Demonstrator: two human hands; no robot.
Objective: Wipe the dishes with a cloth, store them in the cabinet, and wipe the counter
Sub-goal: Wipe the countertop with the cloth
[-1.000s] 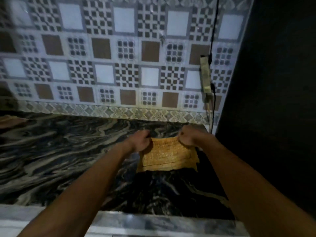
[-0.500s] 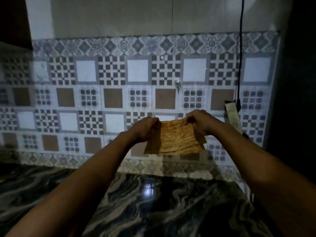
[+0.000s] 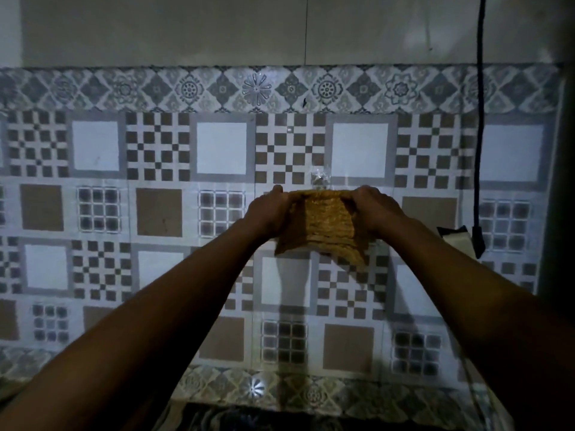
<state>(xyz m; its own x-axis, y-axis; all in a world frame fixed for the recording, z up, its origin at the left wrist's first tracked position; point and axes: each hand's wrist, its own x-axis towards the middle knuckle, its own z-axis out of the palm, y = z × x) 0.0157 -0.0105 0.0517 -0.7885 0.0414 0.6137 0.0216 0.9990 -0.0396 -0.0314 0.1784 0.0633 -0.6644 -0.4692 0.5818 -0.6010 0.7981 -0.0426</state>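
A yellow-brown cloth (image 3: 323, 231) hangs in front of the tiled wall, held up by its top edge. My left hand (image 3: 269, 213) grips the top left corner and my right hand (image 3: 373, 209) grips the top right corner. A small shiny wall hook (image 3: 318, 179) sits on the tiles just above the cloth's top edge, between my hands. Only a dark strip of the marble counter (image 3: 249, 421) shows at the bottom. No dishes are in view.
A black cable (image 3: 479, 119) runs down the wall at the right and ends near a pale strip (image 3: 455, 241) on the tiles. A dark vertical surface (image 3: 564, 197) closes off the right edge. Plain wall (image 3: 217, 29) lies above the tiles.
Both hands lifted the cloth off the counter and raised it up the wall to just below the hook. My view tilted upward, so most of the counter left the frame.
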